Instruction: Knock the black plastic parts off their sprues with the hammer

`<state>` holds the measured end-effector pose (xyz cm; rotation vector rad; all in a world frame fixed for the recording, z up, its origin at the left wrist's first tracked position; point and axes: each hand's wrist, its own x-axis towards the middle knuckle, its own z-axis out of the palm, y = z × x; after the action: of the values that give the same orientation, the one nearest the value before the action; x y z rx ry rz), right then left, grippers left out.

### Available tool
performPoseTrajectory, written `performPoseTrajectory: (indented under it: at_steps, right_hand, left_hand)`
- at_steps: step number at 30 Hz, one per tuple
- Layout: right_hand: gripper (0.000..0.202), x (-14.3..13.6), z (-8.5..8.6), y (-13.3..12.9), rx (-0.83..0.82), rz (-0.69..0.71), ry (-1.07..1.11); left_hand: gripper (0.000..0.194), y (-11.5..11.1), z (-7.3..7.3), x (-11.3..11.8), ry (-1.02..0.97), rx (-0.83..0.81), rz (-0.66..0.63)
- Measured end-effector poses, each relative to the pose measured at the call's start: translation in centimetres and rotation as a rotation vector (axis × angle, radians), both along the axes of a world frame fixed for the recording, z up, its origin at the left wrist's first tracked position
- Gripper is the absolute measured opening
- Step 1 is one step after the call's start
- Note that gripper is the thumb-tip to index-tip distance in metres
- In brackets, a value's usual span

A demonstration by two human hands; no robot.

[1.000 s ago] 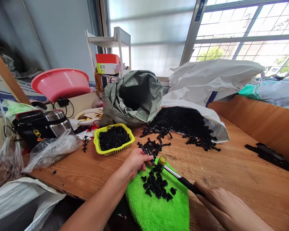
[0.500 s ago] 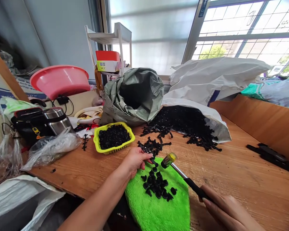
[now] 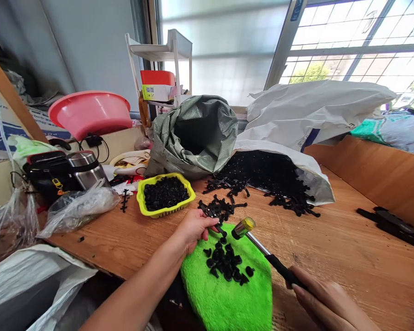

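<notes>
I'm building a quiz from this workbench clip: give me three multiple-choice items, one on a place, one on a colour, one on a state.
1. Where do the loose black pieces by the hands lie?
A. on the green cloth
B. in the pink basin
C. on the shelf

2. What colour is the small basket?
A. blue
B. yellow
C. white

3. What is the right hand doing?
A. lying flat
B. gripping the hammer
C. holding a bag

A: they sit on the cloth.
B: its rim is yellow.
B: its fingers wrap the handle.

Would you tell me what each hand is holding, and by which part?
Right hand grips the hammer by its black handle; left hand pinches a black plastic strip at its near end.
</notes>
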<state>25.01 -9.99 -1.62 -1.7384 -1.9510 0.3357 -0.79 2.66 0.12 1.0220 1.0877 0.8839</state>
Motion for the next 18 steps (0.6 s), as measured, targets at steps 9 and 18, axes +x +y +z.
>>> performPoseTrajectory:
  at_steps: [9,18]
  right_hand:
    - [0.047,-0.2,-0.1,0.3,0.016,0.012,-0.007]
    - [0.046,-2.1,2.2,0.3,0.076,0.045,-0.07]
  left_hand:
    - [0.012,0.1,-0.2,0.2,0.015,0.014,-0.009]
    - [0.01,0.1,-0.1,0.4,0.053,0.011,0.01]
